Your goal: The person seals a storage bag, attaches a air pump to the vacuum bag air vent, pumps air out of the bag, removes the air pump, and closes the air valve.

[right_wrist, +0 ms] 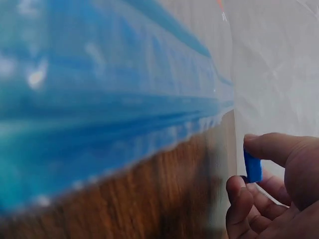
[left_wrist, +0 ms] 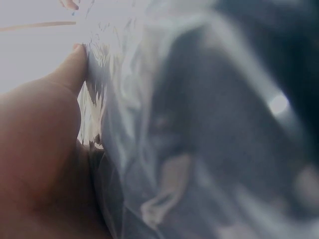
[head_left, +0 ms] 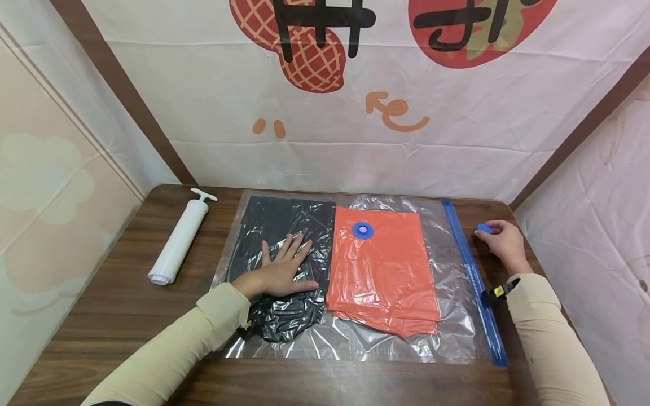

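Observation:
A clear vacuum storage bag [head_left: 452, 304] lies flat on the table, with a black folded item [head_left: 291, 217] and an orange folded item [head_left: 381, 270] inside. My left hand [head_left: 279, 273] rests on the bag over the black item, fingers straight and spread. The left wrist view shows its thumb [left_wrist: 70, 69] against the glossy, blurred plastic. Beyond the bag's blue zip strip [head_left: 474, 276], my right hand [head_left: 508, 245] pinches a small blue plastic piece [right_wrist: 252, 165] between thumb and fingers. Its exact kind cannot be told. A blue round valve [head_left: 363, 230] with a pink centre sits over the orange item.
A white hand pump [head_left: 181, 239] with a T-shaped handle lies left of the bag. The brown wooden table [head_left: 106, 316] has a printed cloth backdrop [head_left: 213, 96] behind it, and more cloth hangs at both sides.

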A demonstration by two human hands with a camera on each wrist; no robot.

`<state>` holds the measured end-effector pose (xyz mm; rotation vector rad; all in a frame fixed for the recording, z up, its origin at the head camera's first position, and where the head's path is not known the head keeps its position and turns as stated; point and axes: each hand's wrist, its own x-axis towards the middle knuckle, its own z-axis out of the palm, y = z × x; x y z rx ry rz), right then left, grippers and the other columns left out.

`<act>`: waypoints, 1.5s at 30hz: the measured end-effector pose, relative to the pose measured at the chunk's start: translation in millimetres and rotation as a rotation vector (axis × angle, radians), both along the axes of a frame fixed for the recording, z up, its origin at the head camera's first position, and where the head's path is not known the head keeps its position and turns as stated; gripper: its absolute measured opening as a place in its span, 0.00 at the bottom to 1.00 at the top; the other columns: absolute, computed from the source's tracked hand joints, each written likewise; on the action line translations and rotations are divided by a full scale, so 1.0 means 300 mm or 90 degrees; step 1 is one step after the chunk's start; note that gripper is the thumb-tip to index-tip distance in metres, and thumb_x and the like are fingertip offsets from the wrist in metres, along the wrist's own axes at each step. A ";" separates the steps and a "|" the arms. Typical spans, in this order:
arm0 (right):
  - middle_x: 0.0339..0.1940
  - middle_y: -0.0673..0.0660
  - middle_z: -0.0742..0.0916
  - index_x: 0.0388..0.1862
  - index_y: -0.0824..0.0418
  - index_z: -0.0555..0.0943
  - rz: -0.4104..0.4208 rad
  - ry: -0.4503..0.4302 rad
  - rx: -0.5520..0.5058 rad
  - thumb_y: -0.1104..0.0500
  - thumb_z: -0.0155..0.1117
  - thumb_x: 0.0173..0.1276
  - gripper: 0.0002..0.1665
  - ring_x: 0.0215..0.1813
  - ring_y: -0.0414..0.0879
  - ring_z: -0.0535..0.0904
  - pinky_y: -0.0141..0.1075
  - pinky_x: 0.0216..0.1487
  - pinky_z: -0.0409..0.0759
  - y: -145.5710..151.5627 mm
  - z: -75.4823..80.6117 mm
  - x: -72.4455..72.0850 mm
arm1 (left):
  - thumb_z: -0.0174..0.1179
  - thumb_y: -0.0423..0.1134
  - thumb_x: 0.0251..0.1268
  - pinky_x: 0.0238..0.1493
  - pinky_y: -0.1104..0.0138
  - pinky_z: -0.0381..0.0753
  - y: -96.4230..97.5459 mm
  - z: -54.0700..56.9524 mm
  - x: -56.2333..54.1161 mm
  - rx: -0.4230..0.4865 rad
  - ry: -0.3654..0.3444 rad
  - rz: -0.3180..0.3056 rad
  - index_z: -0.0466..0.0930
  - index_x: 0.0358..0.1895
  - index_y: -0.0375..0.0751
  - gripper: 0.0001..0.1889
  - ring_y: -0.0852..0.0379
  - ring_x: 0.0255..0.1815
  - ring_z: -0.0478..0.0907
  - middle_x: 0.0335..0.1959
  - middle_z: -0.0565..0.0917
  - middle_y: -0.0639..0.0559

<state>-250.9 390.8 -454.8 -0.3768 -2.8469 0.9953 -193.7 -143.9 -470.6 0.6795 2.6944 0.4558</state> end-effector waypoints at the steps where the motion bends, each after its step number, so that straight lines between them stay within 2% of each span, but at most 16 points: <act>1: 0.53 0.75 0.81 0.62 0.77 0.74 0.003 0.006 0.003 0.53 0.67 0.72 0.32 0.51 0.63 0.79 0.38 0.41 0.75 -0.001 0.000 -0.001 | 0.55 0.71 0.67 0.65 0.27 0.17 0.000 0.000 0.000 0.002 0.000 0.000 0.37 0.84 0.45 0.55 0.38 0.82 0.26 0.84 0.32 0.40; 6: 0.54 0.75 0.82 0.63 0.75 0.75 0.021 0.030 0.001 0.48 0.67 0.72 0.34 0.55 0.65 0.78 0.47 0.50 0.76 -0.022 0.014 -0.002 | 0.56 0.70 0.67 0.65 0.27 0.17 0.001 0.002 0.002 0.002 0.000 0.003 0.38 0.84 0.45 0.55 0.38 0.82 0.26 0.84 0.33 0.41; 13: 0.53 0.72 0.82 0.63 0.73 0.76 0.063 0.065 -0.005 0.47 0.67 0.73 0.33 0.54 0.64 0.79 0.44 0.47 0.76 -0.094 0.059 -0.005 | 0.56 0.70 0.67 0.65 0.27 0.18 0.004 0.005 0.003 -0.007 0.006 0.004 0.38 0.84 0.47 0.54 0.39 0.83 0.26 0.84 0.33 0.42; 21: 0.54 0.71 0.81 0.64 0.71 0.76 0.141 0.077 -0.035 0.50 0.66 0.74 0.31 0.56 0.65 0.79 0.52 0.49 0.79 -0.211 0.094 -0.017 | 0.55 0.71 0.67 0.66 0.27 0.18 0.005 0.000 0.004 -0.006 0.011 0.001 0.38 0.84 0.46 0.55 0.39 0.83 0.26 0.84 0.33 0.42; 28: 0.49 0.68 0.84 0.61 0.69 0.78 0.198 0.075 -0.039 0.53 0.70 0.71 0.27 0.50 0.59 0.81 0.36 0.43 0.78 -0.328 0.078 -0.045 | 0.55 0.71 0.67 0.65 0.27 0.18 0.003 -0.001 0.003 -0.005 0.011 0.000 0.38 0.84 0.46 0.55 0.39 0.83 0.26 0.84 0.33 0.42; 33: 0.45 0.65 0.85 0.59 0.69 0.80 0.235 0.070 -0.053 0.57 0.72 0.69 0.25 0.47 0.56 0.81 0.38 0.44 0.78 -0.422 0.061 -0.070 | 0.54 0.72 0.67 0.65 0.28 0.16 -0.001 -0.014 -0.003 -0.005 0.009 0.002 0.37 0.84 0.47 0.55 0.40 0.83 0.25 0.84 0.32 0.43; 37: 0.41 0.63 0.85 0.56 0.69 0.81 0.255 0.060 -0.050 0.58 0.74 0.67 0.23 0.44 0.55 0.81 0.38 0.41 0.77 -0.497 0.053 -0.084 | 0.55 0.72 0.67 0.65 0.27 0.17 -0.001 -0.014 -0.003 -0.003 0.009 0.003 0.37 0.84 0.47 0.55 0.39 0.83 0.26 0.84 0.32 0.42; 45: 0.42 0.61 0.85 0.54 0.66 0.83 0.304 0.029 -0.045 0.55 0.76 0.65 0.24 0.44 0.54 0.80 0.41 0.45 0.77 -0.621 0.046 -0.096 | 0.54 0.71 0.68 0.65 0.27 0.18 0.001 -0.001 0.001 -0.002 0.012 0.000 0.38 0.84 0.45 0.54 0.38 0.83 0.26 0.84 0.33 0.41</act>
